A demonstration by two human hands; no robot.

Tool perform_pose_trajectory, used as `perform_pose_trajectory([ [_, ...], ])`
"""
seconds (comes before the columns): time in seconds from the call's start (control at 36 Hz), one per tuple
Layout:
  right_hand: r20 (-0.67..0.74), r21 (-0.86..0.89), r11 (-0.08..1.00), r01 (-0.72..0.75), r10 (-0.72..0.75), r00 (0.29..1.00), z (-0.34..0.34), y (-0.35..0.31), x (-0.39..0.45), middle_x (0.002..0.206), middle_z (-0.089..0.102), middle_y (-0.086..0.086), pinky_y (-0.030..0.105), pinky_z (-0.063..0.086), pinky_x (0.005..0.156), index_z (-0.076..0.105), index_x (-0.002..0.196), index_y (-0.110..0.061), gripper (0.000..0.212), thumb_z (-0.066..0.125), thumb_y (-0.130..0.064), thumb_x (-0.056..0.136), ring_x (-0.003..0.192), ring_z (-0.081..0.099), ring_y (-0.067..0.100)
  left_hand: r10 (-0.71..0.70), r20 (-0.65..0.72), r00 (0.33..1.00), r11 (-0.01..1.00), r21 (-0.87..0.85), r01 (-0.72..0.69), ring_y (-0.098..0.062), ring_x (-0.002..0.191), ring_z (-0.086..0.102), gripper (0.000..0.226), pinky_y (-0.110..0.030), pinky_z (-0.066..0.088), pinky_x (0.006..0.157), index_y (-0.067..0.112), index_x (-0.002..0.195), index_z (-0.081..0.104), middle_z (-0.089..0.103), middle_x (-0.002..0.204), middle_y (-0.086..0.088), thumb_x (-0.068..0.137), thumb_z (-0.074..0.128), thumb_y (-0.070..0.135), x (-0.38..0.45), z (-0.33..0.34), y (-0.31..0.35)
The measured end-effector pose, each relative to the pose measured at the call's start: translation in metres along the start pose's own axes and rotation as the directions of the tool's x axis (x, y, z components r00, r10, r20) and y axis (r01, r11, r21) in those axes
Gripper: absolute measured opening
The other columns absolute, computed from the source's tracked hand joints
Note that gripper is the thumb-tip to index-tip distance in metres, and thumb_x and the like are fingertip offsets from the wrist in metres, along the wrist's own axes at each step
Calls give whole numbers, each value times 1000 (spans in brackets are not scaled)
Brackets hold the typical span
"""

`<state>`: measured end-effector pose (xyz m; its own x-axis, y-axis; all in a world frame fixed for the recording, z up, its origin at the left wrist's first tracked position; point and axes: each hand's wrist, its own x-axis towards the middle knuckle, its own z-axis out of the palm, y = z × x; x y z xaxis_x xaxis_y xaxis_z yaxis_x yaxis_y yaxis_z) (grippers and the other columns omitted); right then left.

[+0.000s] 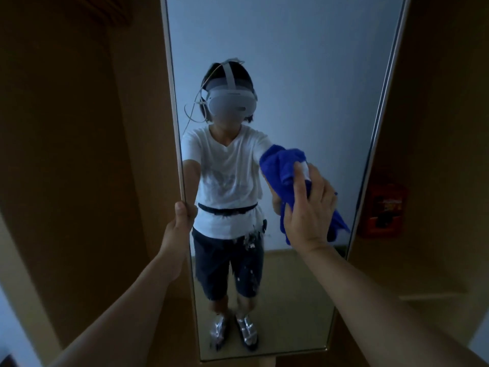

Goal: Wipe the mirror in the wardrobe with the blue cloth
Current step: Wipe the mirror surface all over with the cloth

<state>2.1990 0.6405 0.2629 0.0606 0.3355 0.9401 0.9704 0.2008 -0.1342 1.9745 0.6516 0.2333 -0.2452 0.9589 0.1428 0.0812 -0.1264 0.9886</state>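
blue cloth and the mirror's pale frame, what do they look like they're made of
The bunched blue cloth under the right hand looks like soft microfibre or terry: a fuzzy, matte nap with thick, limp folds. The tall mirror's pale narrow frame, gripped at its edge by the left hand, looks smooth and thin, likely painted metal or plastic; the dim light leaves that open.

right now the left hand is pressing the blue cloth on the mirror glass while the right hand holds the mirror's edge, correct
Not quite: the hands are swapped. In the head view the right hand presses the blue cloth against the mirror glass, while the left hand holds the mirror's left edge. The rest stands.
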Motion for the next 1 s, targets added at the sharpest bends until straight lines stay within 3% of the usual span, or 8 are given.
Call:
perform_pose_trajectory([
  [0.08,-51,-14,999,34,-34,998,7,-14,8,133,50,18,49,44,83,33,139,-19,57,51,-20,85,107,52,38,-32,54,998,999,-19,33,-17,94,53,57,-32,42,82,29,104,58,51,107,-1,86,21,69,3,-2,-12],
  [0.14,-98,-15,999,49,-50,994,15,-19,1,136,46,15,48,44,82,33,139,-21,64,63,-17,82,107,51,35,-27,35,999,999,-18,28,-23,81,53,63,-27,40,66,20,85,58,55,91,-8,87,19,70,6,-1,-15],
  [0.25,-139,-71,971,229,-237,962,33,-18,-25,135,39,8,45,42,79,35,137,-24,63,66,-14,82,107,48,32,-45,-67,997,999,-20,43,-12,64,48,58,-22,35,53,24,81,56,55,74,1,88,19,67,12,4,-18],
  [0.39,-104,-62,943,326,-331,938,48,-24,-60,128,57,9,44,44,77,43,132,-27,40,22,-19,99,103,47,29,-35,-116,993,999,-40,31,-9,69,49,53,-23,33,54,23,100,45,53,76,3,89,19,67,21,9,-24],
  [0.53,-8,-65,867,494,-496,868,66,-20,-107,133,41,3,44,40,81,38,134,-33,41,27,-21,96,106,46,28,-18,-99,995,999,-40,14,-9,73,53,60,-22,36,57,21,83,56,58,78,2,89,17,67,21,9,-26],
  [0.67,54,-43,765,643,-641,766,75,-9,-142,133,42,1,43,47,78,35,138,-34,42,37,-25,97,104,48,25,30,-97,995,999,-34,-34,-7,56,36,55,-22,27,51,28,65,48,41,61,6,91,16,64,21,9,-28],
  [0.81,130,-11,659,752,-744,655,59,-1,-117,134,41,3,44,48,77,33,141,-31,47,29,-16,97,104,47,26,81,-67,994,997,6,-81,-14,65,46,63,-20,35,55,19,74,56,50,71,-5,91,14,63,22,7,-29],
  [1.0,-105,-32,918,396,-397,912,26,-37,-16,131,54,12,47,43,81,49,135,-26,54,47,-11,83,107,52,34,87,-19,996,996,-26,-88,-2,67,46,51,-17,37,55,26,81,50,50,76,10,91,18,63,17,3,-30],
])
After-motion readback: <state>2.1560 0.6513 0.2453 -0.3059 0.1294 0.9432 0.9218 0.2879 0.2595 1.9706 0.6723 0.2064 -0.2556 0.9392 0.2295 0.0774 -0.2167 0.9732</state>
